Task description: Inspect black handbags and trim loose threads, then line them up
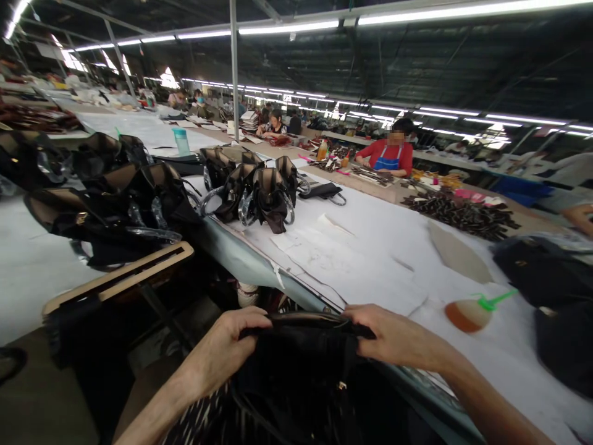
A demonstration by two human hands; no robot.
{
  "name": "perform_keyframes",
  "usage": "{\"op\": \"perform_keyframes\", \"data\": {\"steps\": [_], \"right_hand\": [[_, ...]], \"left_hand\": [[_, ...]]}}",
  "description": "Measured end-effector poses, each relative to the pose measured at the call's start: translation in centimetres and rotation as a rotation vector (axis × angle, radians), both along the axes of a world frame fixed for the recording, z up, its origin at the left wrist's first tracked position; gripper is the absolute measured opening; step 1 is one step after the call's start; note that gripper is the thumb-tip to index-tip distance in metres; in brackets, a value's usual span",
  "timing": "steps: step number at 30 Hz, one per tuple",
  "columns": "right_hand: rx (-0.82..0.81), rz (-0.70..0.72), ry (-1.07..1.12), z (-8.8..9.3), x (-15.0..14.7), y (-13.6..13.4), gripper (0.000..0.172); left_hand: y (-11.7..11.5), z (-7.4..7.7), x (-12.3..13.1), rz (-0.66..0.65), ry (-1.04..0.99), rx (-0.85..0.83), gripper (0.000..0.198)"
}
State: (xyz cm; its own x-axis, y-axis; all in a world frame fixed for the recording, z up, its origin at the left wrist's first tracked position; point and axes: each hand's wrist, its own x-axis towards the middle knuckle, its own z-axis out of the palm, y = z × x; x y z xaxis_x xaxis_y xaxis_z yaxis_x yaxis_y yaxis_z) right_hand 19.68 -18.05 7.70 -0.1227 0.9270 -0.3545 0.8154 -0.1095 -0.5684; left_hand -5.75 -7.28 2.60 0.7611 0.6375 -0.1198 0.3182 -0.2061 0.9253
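A black handbag [301, 364] hangs in front of me at the table's near edge, its top rim facing up. My left hand [229, 337] grips the rim at the left corner, thumb and fingers pinched over it. At the opposite corner my right hand [384, 334] is closed on the same rim. A small gold-coloured metal fitting [342, 385] shows on the bag's front. The lower part of the bag is dark and blurred, so its base cannot be made out.
Several black bags [269, 198] stand on the white-covered table [343, 266]; more stand at left beside a tan slotted board [139, 266]. A bottle of amber liquid with a green spout [470, 314] lies at right, near dark bags [546, 272]. A person in red [389, 154] sits across the table.
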Motion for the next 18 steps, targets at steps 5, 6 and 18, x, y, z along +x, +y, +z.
{"op": "perform_keyframes", "data": {"steps": [5,6,18], "right_hand": [[0.005,-0.073,0.102,-2.2,-0.4,-0.6,0.019],[0.008,-0.080,0.113,-2.4,-0.4,-0.8,0.020],[-0.038,-0.167,0.137,-4.0,-0.6,-1.2,0.022]], "left_hand": [[0.4,-2.8,0.3,-0.015,0.156,0.270,0.034],[0.3,-2.9,0.3,-0.028,0.184,0.329,0.033],[-1.5,-0.9,-0.4,-0.261,0.374,0.633,0.012]]}}
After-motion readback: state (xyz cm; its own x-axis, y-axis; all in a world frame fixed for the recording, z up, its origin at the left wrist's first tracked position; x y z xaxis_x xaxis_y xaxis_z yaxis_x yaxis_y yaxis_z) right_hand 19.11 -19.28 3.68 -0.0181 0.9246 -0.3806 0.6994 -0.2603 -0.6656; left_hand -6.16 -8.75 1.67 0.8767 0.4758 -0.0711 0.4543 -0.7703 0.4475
